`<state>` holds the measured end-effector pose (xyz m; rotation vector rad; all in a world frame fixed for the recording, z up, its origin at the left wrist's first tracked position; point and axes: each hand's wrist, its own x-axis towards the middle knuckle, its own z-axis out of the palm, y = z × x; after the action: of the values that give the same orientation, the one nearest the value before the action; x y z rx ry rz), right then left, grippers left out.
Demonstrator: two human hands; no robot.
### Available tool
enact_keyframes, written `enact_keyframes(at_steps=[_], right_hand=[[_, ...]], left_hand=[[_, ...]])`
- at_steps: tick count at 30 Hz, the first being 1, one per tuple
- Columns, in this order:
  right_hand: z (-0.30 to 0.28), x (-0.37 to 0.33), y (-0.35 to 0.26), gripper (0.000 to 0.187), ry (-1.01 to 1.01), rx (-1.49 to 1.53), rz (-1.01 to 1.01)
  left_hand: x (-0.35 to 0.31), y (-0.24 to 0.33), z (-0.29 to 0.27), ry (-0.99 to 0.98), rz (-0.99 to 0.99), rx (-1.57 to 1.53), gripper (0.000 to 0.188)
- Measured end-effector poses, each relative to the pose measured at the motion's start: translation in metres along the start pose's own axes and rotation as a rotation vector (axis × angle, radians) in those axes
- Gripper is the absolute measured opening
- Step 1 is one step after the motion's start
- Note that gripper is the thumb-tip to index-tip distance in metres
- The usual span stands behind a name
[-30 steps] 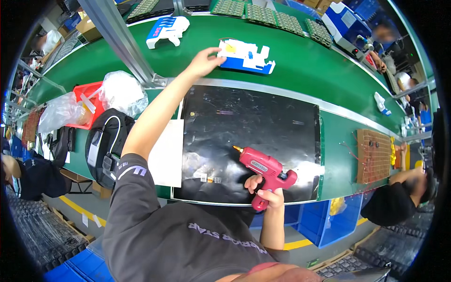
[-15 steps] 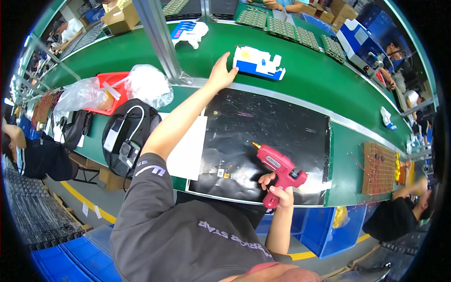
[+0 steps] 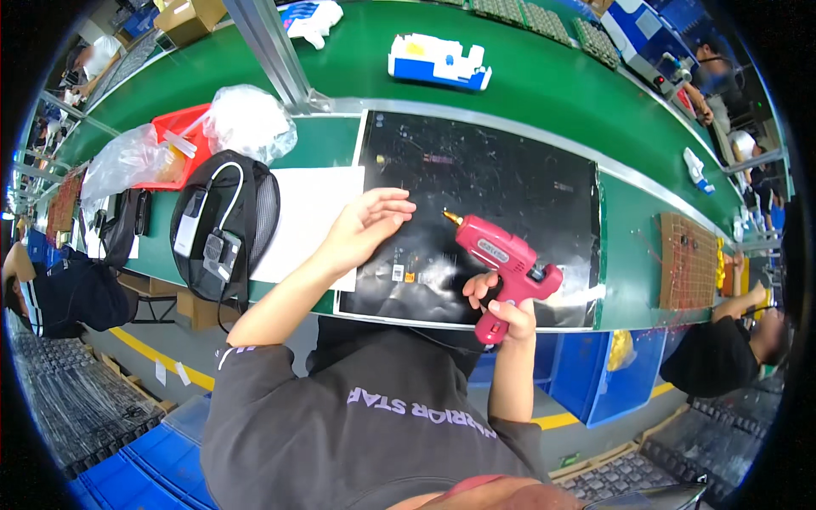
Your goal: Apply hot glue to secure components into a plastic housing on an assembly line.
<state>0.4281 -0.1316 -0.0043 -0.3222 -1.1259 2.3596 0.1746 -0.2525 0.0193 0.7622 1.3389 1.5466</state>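
Observation:
A red hot glue gun is gripped by its handle in my right hand, its brass nozzle pointing up and left over the black mat. My left hand hovers over the mat's left side, fingers stretched out, holding nothing. It is a short way left of the nozzle. Beyond the mat, on the green conveyor surface, lies a white and blue plastic housing, apart from both hands. White paper lies left of the mat, partly under my left forearm.
A black mesh bag with a white device and cable stands left, near a red tray and plastic bags. A metal post rises at the mat's far left. A wired brown board lies right. Co-workers sit around.
My left hand has let go of the white and blue housing and drawn back toward me over the mat. The glue gun stays in my right hand. The view has shifted somewhat.

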Motion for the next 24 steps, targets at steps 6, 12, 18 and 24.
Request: enact_keyframes(at_steps=[6,12,18,24], right_hand=[[0.013,-0.004,0.0,0.037,0.004,0.039,0.037],[0.02,-0.01,-0.001,0.038,-0.014,0.031,0.071],[0.019,-0.013,-0.001,0.035,-0.068,0.022,0.076],[0.022,-0.017,0.001,0.038,-0.014,-0.01,0.042]], left_hand=[[-0.027,0.004,0.031,-0.003,0.133,-0.016,0.044],[-0.023,0.007,0.042,0.037,0.186,-0.107,0.057],[0.006,0.022,0.013,-0.012,0.427,0.444,0.052],[-0.004,0.011,0.003,-0.145,0.349,0.739,0.011]])
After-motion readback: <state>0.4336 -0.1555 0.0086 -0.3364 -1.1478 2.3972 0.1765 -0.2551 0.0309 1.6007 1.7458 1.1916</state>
